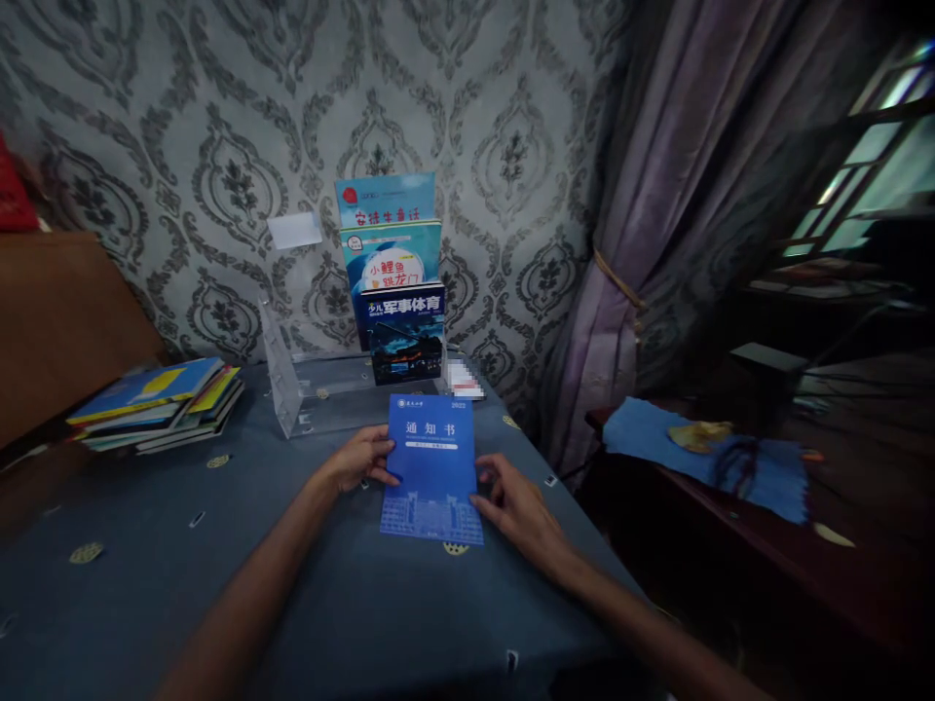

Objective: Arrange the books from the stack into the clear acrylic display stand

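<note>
A blue booklet with white lettering is held upright, tilted back, between my two hands. My left hand grips its left edge, with the thumb in front. On the opposite edge, my right hand pinches the booklet with curled fingers. Just behind it stands a clear acrylic rack. Its right side holds a dark military magazine in front, a teal picture book in the middle and a light-blue book at the back. The rack's left side shows only clear plastic and a white label.
A loose stack of books lies on the cloth-covered table at the left, by a brown box. A purple curtain hangs beyond the right edge. A dark bench with a blue cloth stands right.
</note>
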Demonstrator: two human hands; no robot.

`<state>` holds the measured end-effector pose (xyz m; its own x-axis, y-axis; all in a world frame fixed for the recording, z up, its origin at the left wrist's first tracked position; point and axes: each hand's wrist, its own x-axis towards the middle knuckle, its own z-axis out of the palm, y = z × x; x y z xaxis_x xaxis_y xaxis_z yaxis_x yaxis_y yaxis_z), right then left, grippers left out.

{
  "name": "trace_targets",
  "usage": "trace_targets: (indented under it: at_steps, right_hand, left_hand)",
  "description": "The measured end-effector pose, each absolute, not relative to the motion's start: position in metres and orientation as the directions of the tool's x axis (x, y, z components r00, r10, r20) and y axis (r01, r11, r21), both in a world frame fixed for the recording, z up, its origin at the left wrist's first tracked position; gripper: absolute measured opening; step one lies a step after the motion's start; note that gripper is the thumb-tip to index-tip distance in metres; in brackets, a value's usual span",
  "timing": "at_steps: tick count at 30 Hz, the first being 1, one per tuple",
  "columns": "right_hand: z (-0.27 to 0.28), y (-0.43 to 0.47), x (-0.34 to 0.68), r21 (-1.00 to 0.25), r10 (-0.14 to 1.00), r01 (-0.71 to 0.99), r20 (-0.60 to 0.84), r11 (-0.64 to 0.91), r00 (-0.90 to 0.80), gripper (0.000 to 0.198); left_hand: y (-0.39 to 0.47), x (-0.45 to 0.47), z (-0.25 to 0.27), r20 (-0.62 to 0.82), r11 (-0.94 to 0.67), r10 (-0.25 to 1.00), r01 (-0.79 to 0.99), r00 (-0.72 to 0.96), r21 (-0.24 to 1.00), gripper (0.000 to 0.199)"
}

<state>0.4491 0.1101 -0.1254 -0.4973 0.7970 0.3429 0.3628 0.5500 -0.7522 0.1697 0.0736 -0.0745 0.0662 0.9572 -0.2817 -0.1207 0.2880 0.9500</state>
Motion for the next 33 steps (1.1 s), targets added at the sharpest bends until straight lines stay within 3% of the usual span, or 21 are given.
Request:
trace_targets:
  at_steps: [4, 7, 10, 14, 24, 33]
  right_hand:
    - [-0.127, 0.136, 0.42, -0.946, 0.841, 0.163, 0.161, 0.281, -0.516, 0.037]
    - [-0.117, 0.148, 0.402, -0.985, 0.799, 0.028, 0.122, 0.172, -0.589, 0.029]
    - [-0.099, 0.153, 0.392, -0.947, 0.793, -0.067, 0.301, 0.315, -0.529, 0.027]
    - [-0.088, 0.147, 0.389, -0.839, 0.746, -0.026, 0.496, 0.543, -0.444, 0.023]
    - [-0.112, 0.139, 0.401, -0.821, 0.785, 0.093, 0.496, 0.563, -0.372, 0.019]
    - [-0.11, 0.139, 0.402, -0.826, 0.775, 0.05, 0.504, 0.562, -0.382, 0.017]
  left_hand:
    - [0.076, 0.161, -0.077, -0.271, 0.271, 0.962, -0.149, 0.018, 0.951, 0.027]
    - [0.075, 0.156, -0.073, -0.232, 0.217, 0.971, -0.187, -0.064, 0.958, 0.033]
    - [0.072, 0.155, -0.064, -0.087, 0.053, 0.984, -0.211, -0.157, 0.976, 0.04]
    - [0.069, 0.163, -0.056, 0.067, -0.103, 0.976, -0.166, -0.208, 0.981, 0.047]
    - [0.073, 0.18, -0.084, 0.138, -0.124, 0.976, 0.094, -0.169, 0.988, 0.034]
    - [0.072, 0.181, -0.092, 0.152, -0.131, 0.963, 0.104, -0.224, 0.986, 0.044]
